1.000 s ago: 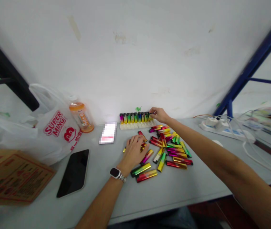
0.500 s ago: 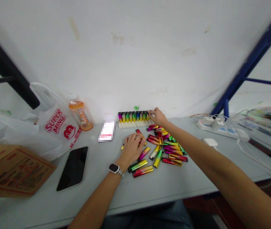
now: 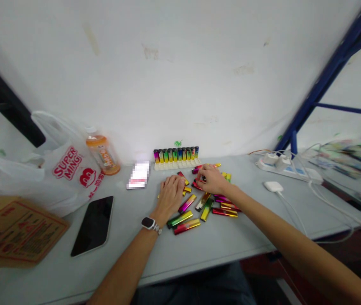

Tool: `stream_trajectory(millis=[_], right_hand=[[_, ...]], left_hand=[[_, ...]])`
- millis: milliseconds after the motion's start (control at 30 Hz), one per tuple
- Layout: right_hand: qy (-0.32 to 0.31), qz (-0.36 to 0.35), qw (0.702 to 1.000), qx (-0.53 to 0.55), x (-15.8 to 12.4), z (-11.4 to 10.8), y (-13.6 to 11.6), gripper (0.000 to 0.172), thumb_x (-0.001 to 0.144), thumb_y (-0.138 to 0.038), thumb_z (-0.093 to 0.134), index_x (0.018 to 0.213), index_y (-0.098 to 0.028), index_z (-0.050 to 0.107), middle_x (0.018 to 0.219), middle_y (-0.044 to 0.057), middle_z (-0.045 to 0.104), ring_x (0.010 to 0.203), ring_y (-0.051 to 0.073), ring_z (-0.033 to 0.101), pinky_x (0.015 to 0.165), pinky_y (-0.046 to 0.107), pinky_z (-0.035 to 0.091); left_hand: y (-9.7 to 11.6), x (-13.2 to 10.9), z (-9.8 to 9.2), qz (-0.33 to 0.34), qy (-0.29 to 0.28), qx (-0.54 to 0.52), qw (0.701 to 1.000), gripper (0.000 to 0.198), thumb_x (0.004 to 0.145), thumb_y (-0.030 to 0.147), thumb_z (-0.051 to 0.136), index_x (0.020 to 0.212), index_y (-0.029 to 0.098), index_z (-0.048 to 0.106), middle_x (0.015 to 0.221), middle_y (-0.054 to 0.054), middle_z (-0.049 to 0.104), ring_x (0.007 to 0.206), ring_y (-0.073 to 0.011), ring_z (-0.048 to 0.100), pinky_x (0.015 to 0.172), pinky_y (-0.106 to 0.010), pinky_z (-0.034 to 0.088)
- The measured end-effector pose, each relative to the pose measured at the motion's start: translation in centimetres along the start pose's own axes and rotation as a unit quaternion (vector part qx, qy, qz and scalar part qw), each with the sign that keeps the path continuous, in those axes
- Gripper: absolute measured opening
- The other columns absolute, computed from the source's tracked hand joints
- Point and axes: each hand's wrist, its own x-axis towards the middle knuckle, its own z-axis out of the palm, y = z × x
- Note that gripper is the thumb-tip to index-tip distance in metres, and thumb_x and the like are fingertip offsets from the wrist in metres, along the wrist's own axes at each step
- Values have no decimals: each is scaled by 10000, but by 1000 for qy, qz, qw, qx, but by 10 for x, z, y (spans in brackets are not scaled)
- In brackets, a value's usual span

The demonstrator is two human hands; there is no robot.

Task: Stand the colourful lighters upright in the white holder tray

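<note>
My left hand lies flat and palm down at the left side of a loose pile of lighters, its fingers stretched out over a few of them. Over the pile's upper part, my right hand has its thumb and fingers closed on a lighter, mostly hidden by the hand; a dark end shows between the fingertips. Shiny lighters in red, gold, green and purple lie scattered about, among them a green-gold lighter and a red-gold lighter. Behind, a white rack holds a back row of upright lighters against the wall.
On the left are a brown carton, a white plastic bag, an orange drink bottle, a dark tablet and a blurred-out phone. A power strip and white charger with cables lie on the right.
My right hand has moved from the right end of the rack back down to the pile, leaving a lighter upright in the row. My left hand has stayed over the pile.
</note>
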Motion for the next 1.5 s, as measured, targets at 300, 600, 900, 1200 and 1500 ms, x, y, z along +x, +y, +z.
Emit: stream_trajectory(millis=[300,600,900,1200,1500], right_hand=[[-43,-45,997,42,-5,2,-37,232,881,-398,607,908,-181,685,926,78,570,921,214,528,802,306,363],[-78,-18,997,-18,25,12,-46,304,827,-461,636,900,-173,699,926,106,615,927,247,550,802,325,374],[-99,-77,992,-5,27,7,-76,227,796,-395,639,852,-184,700,932,86,622,883,218,567,740,287,385],[-107,-56,992,-40,46,12,-79,219,753,-374,680,855,-182,707,923,112,676,836,244,611,709,307,404],[-109,-8,993,-51,43,15,-77,255,704,-402,708,779,-162,668,828,110,687,767,242,619,689,316,403]], left_hand=[[-31,10,0,-153,149,-298,931,685,980,514,39,818,201,627,840,-68,622,848,-209,569,778,-370,445],[-37,17,2,-181,201,-403,874,684,948,593,89,787,203,627,827,-63,618,833,-194,570,743,-339,431],[-55,21,-18,-225,242,-487,808,583,937,517,175,769,193,630,760,-56,601,728,-169,552,604,-275,413],[-77,22,-27,-247,191,-392,866,349,818,409,328,763,192,597,768,-57,605,681,-162,534,551,-252,390],[-64,19,-24,-177,181,-289,923,352,874,309,301,719,195,596,791,-57,656,791,-182,579,687,-305,460]])
